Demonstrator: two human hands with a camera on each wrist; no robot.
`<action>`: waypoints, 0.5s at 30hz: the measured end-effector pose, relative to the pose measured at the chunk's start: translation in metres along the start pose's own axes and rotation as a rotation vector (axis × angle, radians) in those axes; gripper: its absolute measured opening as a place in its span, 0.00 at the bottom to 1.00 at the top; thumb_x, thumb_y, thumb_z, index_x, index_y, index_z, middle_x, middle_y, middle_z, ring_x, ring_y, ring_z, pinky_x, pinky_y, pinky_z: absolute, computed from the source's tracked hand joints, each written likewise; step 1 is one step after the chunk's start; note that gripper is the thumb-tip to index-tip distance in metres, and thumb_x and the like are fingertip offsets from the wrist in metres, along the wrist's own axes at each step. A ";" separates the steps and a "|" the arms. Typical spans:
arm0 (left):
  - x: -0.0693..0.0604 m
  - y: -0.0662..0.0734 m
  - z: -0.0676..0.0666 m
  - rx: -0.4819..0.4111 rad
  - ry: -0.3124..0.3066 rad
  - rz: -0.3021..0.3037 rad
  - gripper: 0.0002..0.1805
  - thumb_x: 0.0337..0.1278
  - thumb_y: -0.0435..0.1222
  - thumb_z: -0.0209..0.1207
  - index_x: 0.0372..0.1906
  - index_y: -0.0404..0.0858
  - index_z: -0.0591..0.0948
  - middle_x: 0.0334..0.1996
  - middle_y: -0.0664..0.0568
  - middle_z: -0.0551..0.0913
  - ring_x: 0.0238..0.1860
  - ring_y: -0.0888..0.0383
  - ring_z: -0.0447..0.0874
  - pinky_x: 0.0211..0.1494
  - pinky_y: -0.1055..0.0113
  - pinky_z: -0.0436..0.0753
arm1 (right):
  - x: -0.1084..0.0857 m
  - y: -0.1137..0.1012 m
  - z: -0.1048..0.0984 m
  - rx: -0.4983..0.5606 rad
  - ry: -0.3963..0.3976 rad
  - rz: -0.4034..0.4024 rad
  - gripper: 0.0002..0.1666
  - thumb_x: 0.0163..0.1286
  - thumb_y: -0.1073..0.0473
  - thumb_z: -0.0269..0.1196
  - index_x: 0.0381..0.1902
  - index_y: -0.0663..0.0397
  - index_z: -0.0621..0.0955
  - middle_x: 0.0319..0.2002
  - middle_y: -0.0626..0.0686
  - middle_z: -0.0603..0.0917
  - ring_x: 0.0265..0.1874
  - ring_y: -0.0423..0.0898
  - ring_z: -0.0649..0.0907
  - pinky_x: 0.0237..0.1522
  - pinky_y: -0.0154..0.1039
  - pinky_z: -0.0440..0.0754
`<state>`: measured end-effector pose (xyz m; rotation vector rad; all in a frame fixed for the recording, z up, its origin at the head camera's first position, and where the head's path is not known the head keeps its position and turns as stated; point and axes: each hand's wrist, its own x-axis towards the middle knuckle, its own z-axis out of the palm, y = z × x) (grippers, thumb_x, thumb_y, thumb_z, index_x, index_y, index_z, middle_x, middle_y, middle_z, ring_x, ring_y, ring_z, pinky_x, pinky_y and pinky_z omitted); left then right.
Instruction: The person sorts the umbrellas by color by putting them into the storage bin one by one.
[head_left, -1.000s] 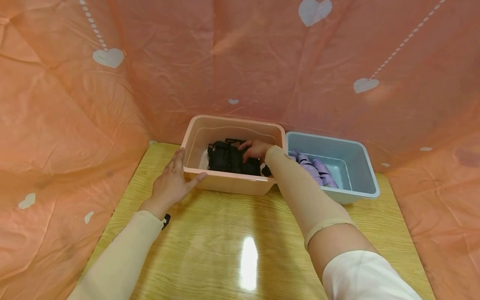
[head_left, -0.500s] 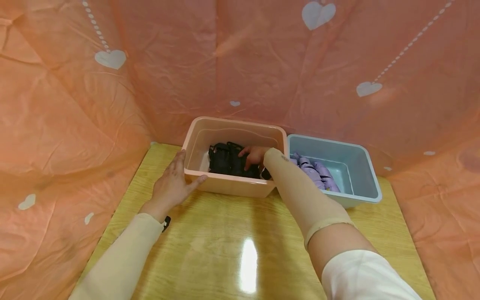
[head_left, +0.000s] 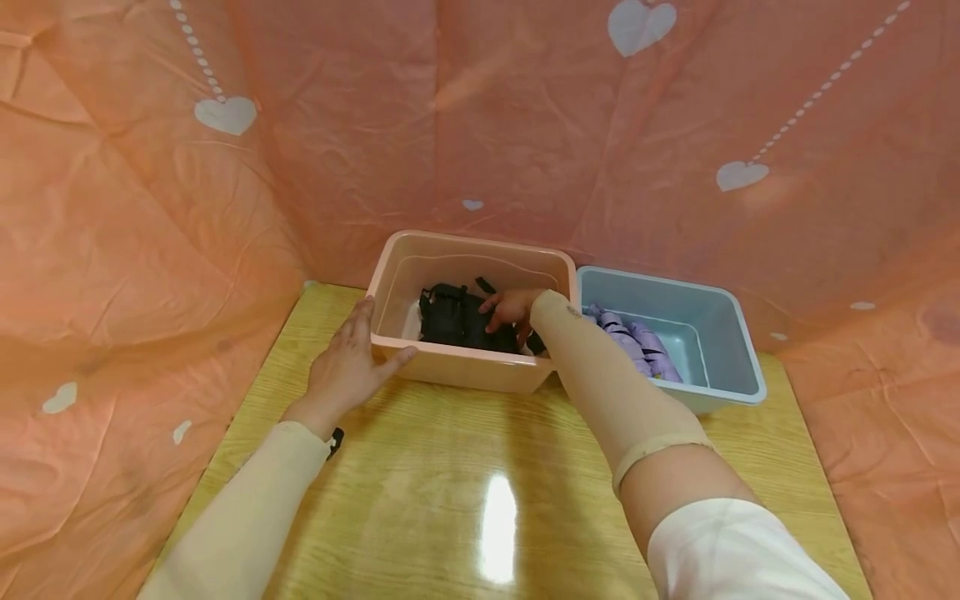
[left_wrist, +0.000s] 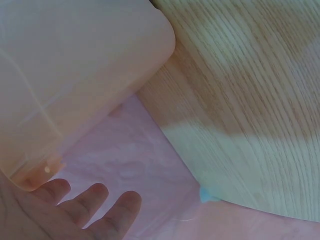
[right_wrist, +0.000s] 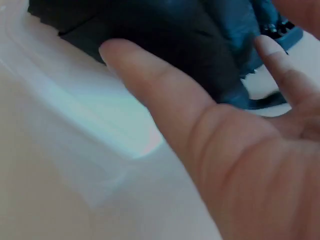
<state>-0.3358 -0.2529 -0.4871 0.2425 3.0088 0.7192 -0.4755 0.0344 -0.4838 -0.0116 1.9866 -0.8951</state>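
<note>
In the head view, the peach plastic bin (head_left: 468,367) stands at the table's back with several black fabric bundles (head_left: 442,321) side by side in it. A black strap (head_left: 485,285) sticks up behind them. My right hand (head_left: 513,308) reaches into the bin's right half and holds a black bundle. The right wrist view shows its thumb (right_wrist: 150,75) along one side of the bundle (right_wrist: 165,40) and a finger across from it. My left hand (head_left: 341,367) rests at the bin's front left corner, thumb on the front wall, fingers fairly straight along the left side.
A light blue bin (head_left: 720,333) stands close against the peach bin's right side. Several purple rolled bundles (head_left: 637,346) lie in its left part. Orange cloth with hearts (head_left: 465,125) hangs behind and at both sides of the wooden table (head_left: 420,500).
My right hand stays among the black bundles with slight finger movement. The strap behind them has shifted right and now sticks up. My left hand keeps its place at the bin's corner.
</note>
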 end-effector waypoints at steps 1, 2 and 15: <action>0.001 0.001 0.000 -0.001 -0.003 0.001 0.62 0.55 0.77 0.43 0.81 0.46 0.33 0.80 0.44 0.40 0.73 0.32 0.53 0.35 0.44 0.80 | -0.004 -0.001 -0.001 0.004 -0.007 -0.004 0.34 0.76 0.62 0.59 0.76 0.44 0.64 0.79 0.54 0.47 0.73 0.67 0.57 0.54 0.60 0.78; 0.002 0.001 0.001 -0.003 -0.007 0.005 0.62 0.55 0.77 0.43 0.81 0.45 0.33 0.80 0.43 0.41 0.73 0.32 0.53 0.35 0.43 0.80 | -0.008 -0.002 -0.003 0.003 -0.012 -0.007 0.34 0.76 0.60 0.59 0.77 0.45 0.63 0.79 0.54 0.46 0.73 0.68 0.57 0.55 0.60 0.78; 0.007 -0.031 -0.028 -0.025 -0.078 -0.069 0.62 0.55 0.76 0.45 0.81 0.45 0.33 0.79 0.37 0.40 0.69 0.26 0.57 0.45 0.30 0.74 | -0.101 -0.050 -0.018 -0.194 0.219 -0.409 0.35 0.77 0.51 0.57 0.77 0.39 0.61 0.77 0.53 0.55 0.75 0.53 0.57 0.67 0.56 0.65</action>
